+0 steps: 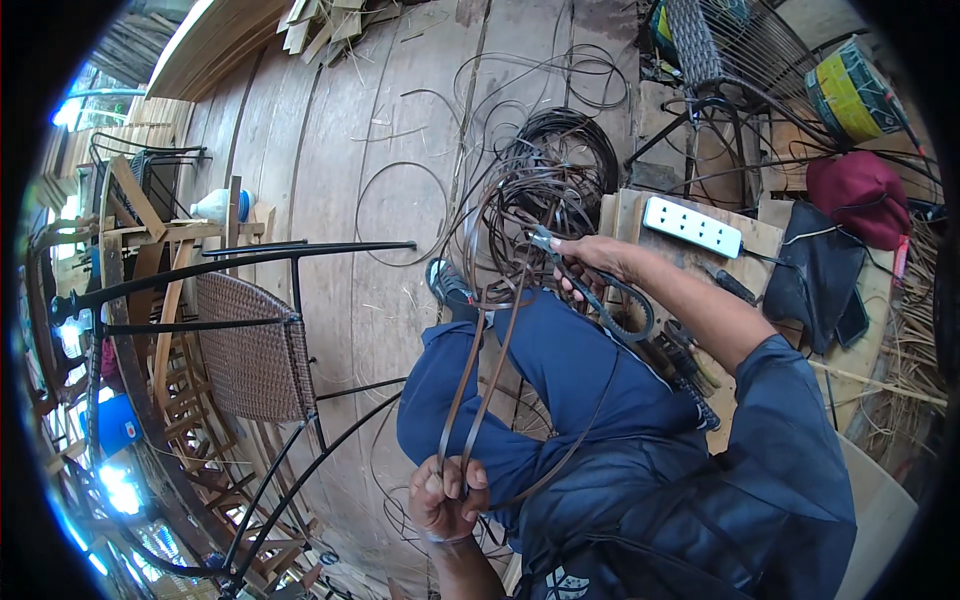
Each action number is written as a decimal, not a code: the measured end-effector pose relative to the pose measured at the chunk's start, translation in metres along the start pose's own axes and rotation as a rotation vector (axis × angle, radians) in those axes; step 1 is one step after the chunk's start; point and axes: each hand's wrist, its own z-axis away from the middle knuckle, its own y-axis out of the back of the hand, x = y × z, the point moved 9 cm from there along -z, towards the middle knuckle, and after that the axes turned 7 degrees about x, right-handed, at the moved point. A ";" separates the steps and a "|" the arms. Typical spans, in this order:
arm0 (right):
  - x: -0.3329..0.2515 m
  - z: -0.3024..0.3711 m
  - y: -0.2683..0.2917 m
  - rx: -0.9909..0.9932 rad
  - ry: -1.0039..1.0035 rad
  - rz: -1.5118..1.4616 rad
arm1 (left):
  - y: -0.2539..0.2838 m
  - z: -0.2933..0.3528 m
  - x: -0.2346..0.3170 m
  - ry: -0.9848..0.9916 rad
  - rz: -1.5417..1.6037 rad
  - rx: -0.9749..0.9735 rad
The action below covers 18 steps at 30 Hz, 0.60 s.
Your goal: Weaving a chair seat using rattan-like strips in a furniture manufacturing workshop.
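My left hand [448,498] is closed in a fist around brown flat weaving strips [463,390], low in front of my body. From it, two lengths run up over my legs toward a large tangled coil of strips [590,135] on the floor. My right hand [592,262] grips a pair of shears [641,308] with dark looped handles. Its metal end points left, right beside the strips at the coil's near edge. Whether the blades touch a strip, I cannot tell. Another loose strip curves across my lap from near the left fist.
A woven chair with a black metal frame [255,345] lies tipped at left. On a low wooden board at right are a white power strip [692,227], a dark pouch [815,270] and a maroon cap [858,198]. Wood slats are stacked at the far left.
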 end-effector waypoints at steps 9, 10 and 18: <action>-0.027 -0.008 0.011 0.141 0.327 -0.097 | 0.005 0.012 -0.005 0.068 0.004 0.055; -0.027 -0.012 0.015 0.146 0.349 -0.132 | 0.007 0.013 -0.008 0.105 -0.008 0.098; -0.035 0.002 0.020 0.238 0.414 -0.126 | 0.021 0.025 0.002 0.063 -0.145 0.119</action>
